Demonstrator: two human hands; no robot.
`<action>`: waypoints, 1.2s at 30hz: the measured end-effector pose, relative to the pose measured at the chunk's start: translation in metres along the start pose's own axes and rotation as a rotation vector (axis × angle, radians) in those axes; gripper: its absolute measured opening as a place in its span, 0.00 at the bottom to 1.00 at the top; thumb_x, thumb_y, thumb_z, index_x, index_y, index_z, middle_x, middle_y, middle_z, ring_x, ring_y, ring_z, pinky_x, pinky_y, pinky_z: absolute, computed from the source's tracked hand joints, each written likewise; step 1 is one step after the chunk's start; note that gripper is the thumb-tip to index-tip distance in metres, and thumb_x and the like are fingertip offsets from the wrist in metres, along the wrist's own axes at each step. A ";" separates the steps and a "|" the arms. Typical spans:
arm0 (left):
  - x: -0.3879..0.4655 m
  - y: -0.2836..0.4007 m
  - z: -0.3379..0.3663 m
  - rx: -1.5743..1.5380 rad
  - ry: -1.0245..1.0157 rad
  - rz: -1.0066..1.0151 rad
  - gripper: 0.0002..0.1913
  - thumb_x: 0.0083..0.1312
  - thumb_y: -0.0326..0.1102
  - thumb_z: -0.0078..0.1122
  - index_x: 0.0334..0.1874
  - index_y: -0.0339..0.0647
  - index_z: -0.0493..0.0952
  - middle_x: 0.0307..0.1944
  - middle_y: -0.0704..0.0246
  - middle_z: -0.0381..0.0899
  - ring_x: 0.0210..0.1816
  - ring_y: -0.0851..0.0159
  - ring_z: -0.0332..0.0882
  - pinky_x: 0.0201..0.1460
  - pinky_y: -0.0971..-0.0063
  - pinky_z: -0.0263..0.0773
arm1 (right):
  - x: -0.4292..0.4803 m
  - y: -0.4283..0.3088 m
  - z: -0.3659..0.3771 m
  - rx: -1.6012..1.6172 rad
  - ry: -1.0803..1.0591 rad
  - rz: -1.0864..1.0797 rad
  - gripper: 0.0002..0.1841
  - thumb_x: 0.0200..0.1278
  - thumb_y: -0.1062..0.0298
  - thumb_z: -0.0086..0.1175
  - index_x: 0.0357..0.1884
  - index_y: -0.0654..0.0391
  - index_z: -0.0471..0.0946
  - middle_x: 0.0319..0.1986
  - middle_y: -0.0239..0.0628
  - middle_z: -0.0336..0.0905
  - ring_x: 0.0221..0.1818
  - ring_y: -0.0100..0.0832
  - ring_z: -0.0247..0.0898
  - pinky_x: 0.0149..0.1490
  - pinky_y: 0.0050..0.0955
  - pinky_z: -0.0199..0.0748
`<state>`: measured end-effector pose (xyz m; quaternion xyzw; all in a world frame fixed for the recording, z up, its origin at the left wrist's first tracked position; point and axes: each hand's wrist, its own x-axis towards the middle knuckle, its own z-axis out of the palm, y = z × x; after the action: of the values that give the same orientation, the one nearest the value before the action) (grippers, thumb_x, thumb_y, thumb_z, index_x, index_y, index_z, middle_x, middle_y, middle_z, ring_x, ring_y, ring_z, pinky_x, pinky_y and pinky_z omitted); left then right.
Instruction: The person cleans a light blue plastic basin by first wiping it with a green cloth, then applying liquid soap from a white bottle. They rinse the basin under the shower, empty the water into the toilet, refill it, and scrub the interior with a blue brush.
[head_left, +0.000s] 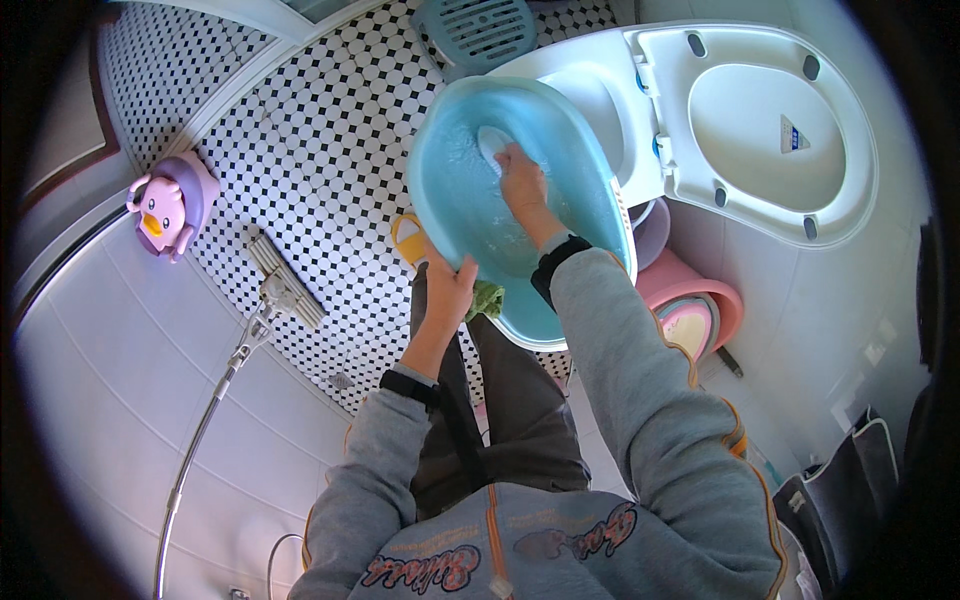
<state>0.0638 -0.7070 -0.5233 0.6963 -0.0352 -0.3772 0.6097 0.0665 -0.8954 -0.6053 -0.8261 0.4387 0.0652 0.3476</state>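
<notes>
A large blue plastic basin (517, 289) with water in it rests tilted over the near part of a white toilet. My right hand (523, 182) is inside it, its fingers closed on a pale oval object (493, 144) that may be a brush or a soap bar. At the basin's near left rim, my left hand (448, 292) grips the edge, thumb raised. A bunched green cloth (486, 300) hangs at the rim beside that hand; whether the fingers also hold it, I cannot tell.
The toilet seat (679, 172) is raised at right. Pink basins (731, 300) lie below it. A blue-grey slatted plastic stool (480, 34) stands beyond. On the tiled floor are a sponge mop (281, 281), a pink duck-shaped container (172, 206) and a yellow slipper (409, 241).
</notes>
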 end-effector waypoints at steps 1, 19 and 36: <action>-0.001 0.000 0.001 -0.027 -0.001 0.013 0.37 0.61 0.26 0.47 0.68 0.33 0.38 0.57 0.53 0.60 0.55 0.58 0.65 0.59 0.67 0.61 | 0.001 0.004 -0.006 -0.022 0.052 0.027 0.14 0.64 0.54 0.45 0.44 0.51 0.70 0.37 0.52 0.77 0.42 0.55 0.72 0.44 0.51 0.68; 0.000 -0.003 0.003 0.041 0.078 0.113 0.33 0.62 0.28 0.51 0.65 0.27 0.44 0.48 0.52 0.72 0.46 0.59 0.74 0.49 0.70 0.69 | 0.001 0.013 -0.016 -0.099 -0.033 0.121 0.17 0.66 0.57 0.42 0.52 0.51 0.70 0.42 0.56 0.76 0.46 0.55 0.71 0.49 0.51 0.67; 0.001 -0.003 0.001 0.037 0.040 0.060 0.34 0.60 0.28 0.50 0.66 0.29 0.43 0.51 0.52 0.68 0.49 0.58 0.71 0.53 0.69 0.66 | -0.018 0.040 -0.007 -0.028 -0.084 0.069 0.18 0.67 0.57 0.39 0.46 0.59 0.72 0.40 0.57 0.76 0.46 0.57 0.70 0.50 0.50 0.66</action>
<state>0.0630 -0.7079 -0.5265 0.7135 -0.0512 -0.3440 0.6083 0.0235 -0.9024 -0.6135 -0.8119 0.4509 0.1177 0.3516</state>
